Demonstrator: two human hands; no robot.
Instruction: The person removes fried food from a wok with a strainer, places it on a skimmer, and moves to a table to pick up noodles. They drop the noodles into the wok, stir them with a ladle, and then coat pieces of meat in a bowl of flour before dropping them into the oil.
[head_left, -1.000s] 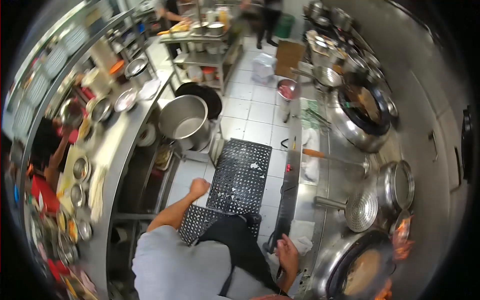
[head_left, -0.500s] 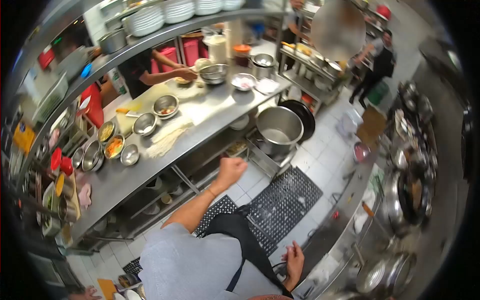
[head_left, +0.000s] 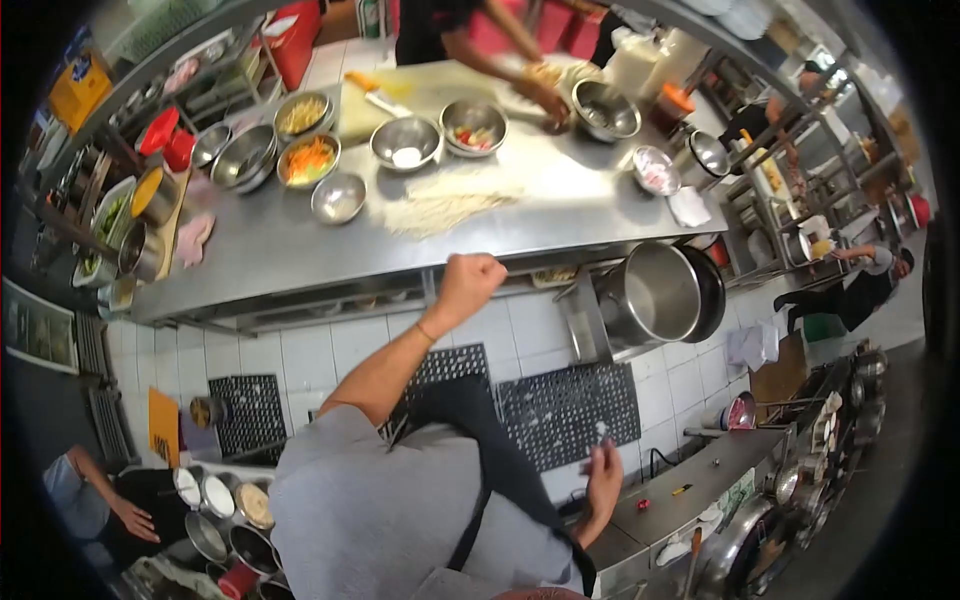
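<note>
My left hand [head_left: 470, 290] is a closed fist in front of the steel counter [head_left: 300, 245], near its front edge; whether anything is inside the fist is hidden. Low on the right, my right hand [head_left: 603, 482] hangs with loosely bent fingers apart, slightly blurred, holding nothing I can see. Flour [head_left: 450, 200] is spread on the counter beyond my fist. Around it stand a bowl of orange shreds [head_left: 308, 161], a small steel bowl [head_left: 339, 198], a bowl with something white in it [head_left: 405, 143] and a bowl of red and pale pieces [head_left: 473, 128].
A large steel pot [head_left: 655, 292] stands right of my fist. Black rubber mats [head_left: 565, 412] lie on the tiled floor. Across the counter a co-worker's hand [head_left: 548, 103] works near dough. Other people are at lower left and far right. A steel worktop [head_left: 715, 475] runs along my right.
My view has swung round, so the counter now lies more squarely ahead and the pot sits further right. My left hand stays closed; my right hand stays low on the right.
</note>
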